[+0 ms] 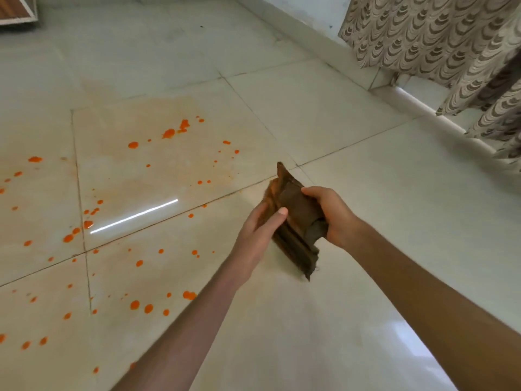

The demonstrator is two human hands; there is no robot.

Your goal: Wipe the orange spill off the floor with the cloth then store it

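Both hands hold a folded brown cloth [296, 218] up above the pale tiled floor [380, 221], clear of the tiles, with both bare forearms reaching in from the bottom edge. The left hand [259, 230] grips the cloth's left side, fingers curled under it and the thumb [277, 214] pressed flat on top. The right hand [329, 213] is closed around the cloth's right edge, fingers wrapped over a bunched fold. The cloth is tilted — one corner points up and away, the opposite corner hangs down toward the floor — and its left-hand edge shows a rusty orange tint. The orange spill [135, 210] lies to the left of the hands, well apart from the cloth: many bright drops scattered across several tiles, with a faint orange smear spread over the tile in the middle. A thin streak of reflected light crosses that same tile. At the upper right a patterned curtain [439, 43] hangs beside the wall, its hem near a white baseboard [417, 105]. A wooden furniture corner [17, 9] shows at the upper left.
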